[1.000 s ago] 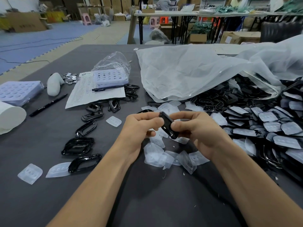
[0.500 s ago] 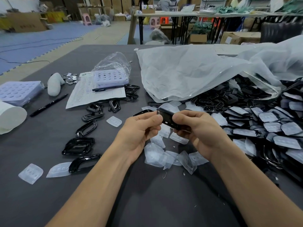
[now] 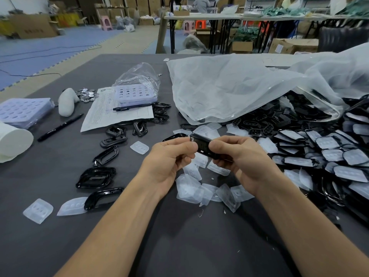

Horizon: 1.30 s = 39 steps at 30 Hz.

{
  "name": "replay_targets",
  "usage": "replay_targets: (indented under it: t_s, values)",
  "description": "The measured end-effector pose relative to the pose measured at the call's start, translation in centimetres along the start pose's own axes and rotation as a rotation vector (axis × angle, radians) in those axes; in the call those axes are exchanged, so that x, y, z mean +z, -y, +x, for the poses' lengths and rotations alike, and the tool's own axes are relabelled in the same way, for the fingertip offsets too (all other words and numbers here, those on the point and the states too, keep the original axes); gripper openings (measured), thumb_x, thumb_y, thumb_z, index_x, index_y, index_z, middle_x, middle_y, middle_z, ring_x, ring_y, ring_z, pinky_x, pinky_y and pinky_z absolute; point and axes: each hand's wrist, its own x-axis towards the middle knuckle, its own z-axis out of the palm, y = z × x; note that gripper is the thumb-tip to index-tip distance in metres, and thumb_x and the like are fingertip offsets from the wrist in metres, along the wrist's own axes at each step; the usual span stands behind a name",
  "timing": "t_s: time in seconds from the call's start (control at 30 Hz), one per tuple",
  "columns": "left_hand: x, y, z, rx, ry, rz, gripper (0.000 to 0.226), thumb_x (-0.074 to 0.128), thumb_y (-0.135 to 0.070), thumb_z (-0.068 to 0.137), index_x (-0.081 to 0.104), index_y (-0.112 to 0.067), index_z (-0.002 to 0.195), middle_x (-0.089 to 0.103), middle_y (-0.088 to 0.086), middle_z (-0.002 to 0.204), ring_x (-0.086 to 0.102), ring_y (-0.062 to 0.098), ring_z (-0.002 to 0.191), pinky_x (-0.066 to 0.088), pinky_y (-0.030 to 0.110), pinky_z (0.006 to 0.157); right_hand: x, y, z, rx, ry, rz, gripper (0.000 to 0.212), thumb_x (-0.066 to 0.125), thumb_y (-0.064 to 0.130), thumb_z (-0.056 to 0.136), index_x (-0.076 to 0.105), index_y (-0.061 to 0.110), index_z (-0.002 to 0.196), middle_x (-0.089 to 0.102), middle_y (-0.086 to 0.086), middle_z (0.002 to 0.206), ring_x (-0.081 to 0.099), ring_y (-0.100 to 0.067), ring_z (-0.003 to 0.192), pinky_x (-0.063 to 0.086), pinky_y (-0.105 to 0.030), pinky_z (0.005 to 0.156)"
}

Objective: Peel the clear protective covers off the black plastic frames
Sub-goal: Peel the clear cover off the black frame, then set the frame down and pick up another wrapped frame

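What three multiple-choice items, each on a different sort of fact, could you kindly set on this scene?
1. The heap of covered frames lies: A on the person's right; B on their left; C on the floor.
2. The dimpled trays are: A green; B lilac; C red.
3. The held frame is: A lying in that heap; B resting on a tray; C pinched between left hand and right hand.
A: it spreads beyond the right hand, at the picture's right edge.
B: both look pale purple.
C: both hands grip it above the table.
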Motion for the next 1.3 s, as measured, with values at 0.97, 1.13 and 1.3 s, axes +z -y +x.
replay_targets:
  t_s: [0.97,1.13,1.3]
  values:
    - [0.7,0.4,-0.8,0.182,-0.170,0.299,0.018,0.089,-0.009,0.073,0.084,-0.025,0.078,0.075,-0.002,0.072,0.064,0.006,0.063,0.051,0.013,0.062,-1.8,-0.3,0.7,-0.089,0.001,-0.189,0.020,0.078,0.000,0.083,0.082,0.018,0.075,0.073,-0.003,0.072,0.061,-0.015,0.068,0.049,-0.026,0.066]
    - [0.8,0.9,-1.1,0.304,-0.192,0.538,0.021,0.088,-0.016,0.075,0.084,-0.031,0.089,0.078,-0.008,0.080,0.066,0.001,0.070,0.051,0.010,0.066,-6.5,1.0,1.1,-0.424,-0.615,-0.789,0.013,0.083,0.020,0.080,0.082,0.033,0.081,0.071,0.022,0.064,0.068,0.002,0.065,0.055,-0.017,0.067]
    - [1.1,1.1,-1.4,0.362,-0.226,0.671,0.019,0.084,-0.017,0.078,0.082,-0.034,0.086,0.075,-0.016,0.074,0.066,-0.003,0.066,0.047,0.007,0.059,-11.8,0.9,0.9,-0.371,-0.968,-1.117,0.011,0.076,0.017,0.088,0.083,0.022,0.093,0.079,-0.005,0.089,0.069,-0.033,0.097,0.048,-0.049,0.098]
